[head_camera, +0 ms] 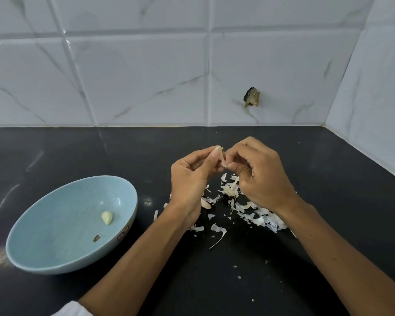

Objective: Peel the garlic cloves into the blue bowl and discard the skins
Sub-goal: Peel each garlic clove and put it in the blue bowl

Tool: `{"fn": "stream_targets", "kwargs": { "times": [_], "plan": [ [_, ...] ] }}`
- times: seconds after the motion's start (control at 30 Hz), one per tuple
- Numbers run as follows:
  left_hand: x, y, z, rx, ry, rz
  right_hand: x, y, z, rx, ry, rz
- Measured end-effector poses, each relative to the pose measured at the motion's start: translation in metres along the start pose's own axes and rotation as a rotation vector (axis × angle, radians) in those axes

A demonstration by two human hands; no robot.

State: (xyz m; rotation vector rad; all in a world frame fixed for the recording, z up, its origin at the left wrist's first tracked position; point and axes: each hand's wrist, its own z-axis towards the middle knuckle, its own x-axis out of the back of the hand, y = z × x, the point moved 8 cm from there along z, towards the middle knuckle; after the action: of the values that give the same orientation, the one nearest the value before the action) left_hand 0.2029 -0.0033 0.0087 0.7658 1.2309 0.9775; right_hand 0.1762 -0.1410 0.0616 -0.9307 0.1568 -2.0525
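Your forearms (132, 270) meet above the table (340, 183). Left hand (189, 176) pinches the garlic clove (221, 158) nearly upright, while right hand (258, 176) fingers (234, 166) nip its lower end. Blue bowl (32, 254) sits left, nearer your left hand.

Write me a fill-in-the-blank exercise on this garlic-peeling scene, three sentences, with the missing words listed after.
1. The blue bowl holds exactly ____ peeled clove.
2. The left hand and the right hand together pinch a garlic clove above the ____ counter.
3. The loose skins lie on the counter, to the ____ of the blue bowl.

Missing words: one; black; right
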Motion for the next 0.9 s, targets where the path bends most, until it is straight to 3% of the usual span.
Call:
{"fn": "stream_targets", "kwargs": {
  "times": [0.13,0.33,0.53,0.77,0.9],
  "plan": [
    [0.011,0.0,0.004,0.024,0.085,-0.103,0.003,0.003,-0.003,-0.012,-0.09,-0.048],
    [0.001,-0.001,0.002,0.011,-0.002,0.036,0.008,0.02,-0.003,-0.117,-0.155,-0.041],
    [-0.002,-0.004,0.0,0.011,-0.053,0.138,0.003,0.026,-0.008,-0.102,-0.276,-0.184],
    [-0.003,-0.006,0.0,0.031,-0.07,0.151,0.027,0.009,-0.002,0.008,0.056,-0.075],
    [-0.007,-0.006,-0.001,0.029,-0.115,0.144,0.024,-0.001,-0.002,0.088,0.087,-0.049]
  ]
}}
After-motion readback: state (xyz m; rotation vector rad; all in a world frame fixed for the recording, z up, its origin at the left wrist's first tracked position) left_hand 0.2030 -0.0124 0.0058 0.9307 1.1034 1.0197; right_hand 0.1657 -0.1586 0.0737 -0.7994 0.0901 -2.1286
